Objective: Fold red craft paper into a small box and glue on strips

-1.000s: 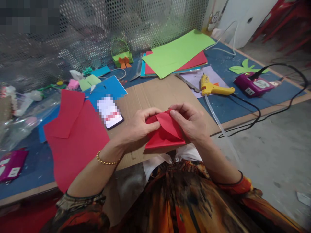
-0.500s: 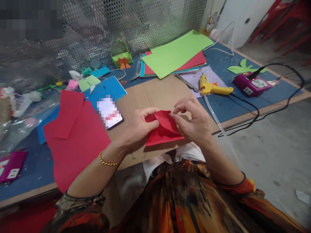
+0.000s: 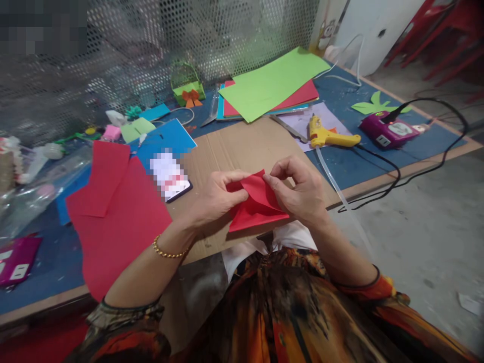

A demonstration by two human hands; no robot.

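A folded piece of red paper [image 3: 259, 204] is held up between both hands, over the near edge of a brown cardboard sheet [image 3: 234, 146]. My left hand [image 3: 223, 196] pinches its left side, with the thumb on top and the other fingers partly hidden behind. At the paper's upper right corner, my right hand [image 3: 300, 189] grips the edge between thumb and fingertips. The paper's near part flares out toward me, and a fold crosses its middle. Left of my left hand lies a phone [image 3: 172, 179] with a lit, blurred screen.
Red paper sheets [image 3: 121, 232] cover the table's left. A yellow glue gun [image 3: 333, 136] lies at right, wired to a purple power box [image 3: 389, 128]. Behind are scissors [image 3: 289, 128], a green sheet [image 3: 276, 83] on stacked paper, and a small green paper basket [image 3: 189, 91] with an orange bow.
The red paper has tilted slightly, its upper corner now more pointed and its near edge shifted a little right. My right fingers have closed in on the corner. Both hands keep their hold.
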